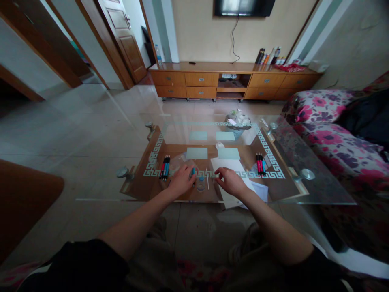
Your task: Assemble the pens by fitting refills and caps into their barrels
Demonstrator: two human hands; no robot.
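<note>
Blue pen (pixel 193 172) — dark-ended, slim | left hand (pixel 182 178): fingers closed round it | right hand (pixel 230 180): half-curled, hold unclear | clear container (pixel 200 185), white stick (pixel 208 179) between | glass tabletop (pixel 328 190) — near edge under forearms

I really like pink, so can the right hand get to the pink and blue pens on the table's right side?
Probably yes: the right hand looks empty, and those pens lie to its right, a little farther out, with nothing standing in between.
</note>
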